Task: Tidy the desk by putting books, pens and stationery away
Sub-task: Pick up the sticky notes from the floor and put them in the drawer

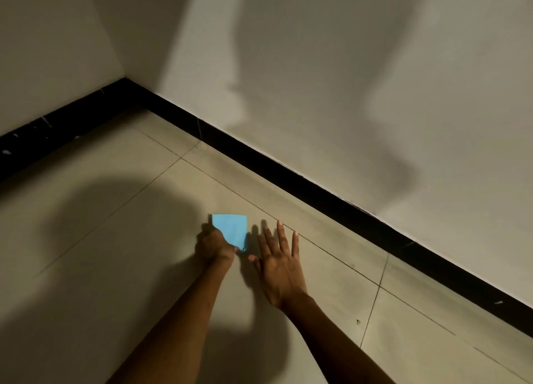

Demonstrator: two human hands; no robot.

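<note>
A small light-blue square of paper (232, 228), like a pad of sticky notes, is held low over the tiled floor. My left hand (215, 246) grips its lower left edge with the fingers curled round it. My right hand (278, 261) is just to the right of the paper, fingers spread and flat, holding nothing. Both bare forearms reach in from the bottom of the view. No desk, books or pens show.
Beige floor tiles (115, 225) with dark grout lines run to a black skirting board (317, 190) under plain white walls (346, 81). The walls meet in a corner at the upper left. Large shadows fall on the floor and wall.
</note>
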